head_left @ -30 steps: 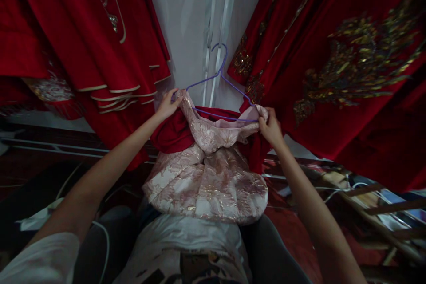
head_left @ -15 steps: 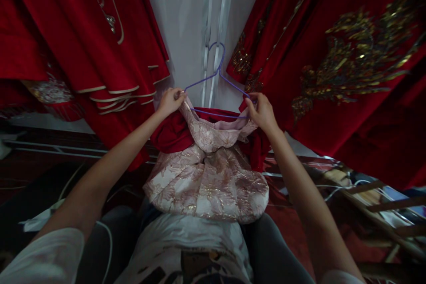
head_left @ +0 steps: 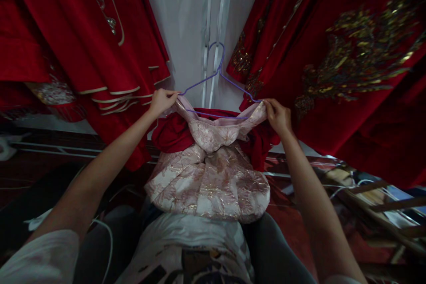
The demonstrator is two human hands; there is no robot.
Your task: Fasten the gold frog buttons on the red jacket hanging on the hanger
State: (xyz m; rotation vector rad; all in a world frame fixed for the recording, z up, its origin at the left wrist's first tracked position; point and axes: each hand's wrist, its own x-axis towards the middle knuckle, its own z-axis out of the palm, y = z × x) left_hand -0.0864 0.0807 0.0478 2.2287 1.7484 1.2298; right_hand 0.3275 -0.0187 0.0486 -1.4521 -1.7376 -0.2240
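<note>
A pink brocade dress (head_left: 208, 177) with gold pattern hangs in front of me on a thin purple wire hanger (head_left: 218, 77). My left hand (head_left: 162, 100) pinches the dress's left shoulder at the hanger's left end. My right hand (head_left: 278, 116) grips the right shoulder at the hanger's right end. Both hands are closed on the fabric and pull it outward. A red garment (head_left: 173, 131) shows behind the pink dress's top.
Red embroidered garments hang at the left (head_left: 83, 40) and the right (head_left: 346, 66). A white wall with a pale strip (head_left: 199, 17) lies behind the hanger. Cables and wooden slats (head_left: 382, 204) lie low at the right. My lap (head_left: 189, 248) is below the dress.
Both hands have moved apart along the hanger, the right one shifting out to the right end, so the dress's neckline is stretched wider.
</note>
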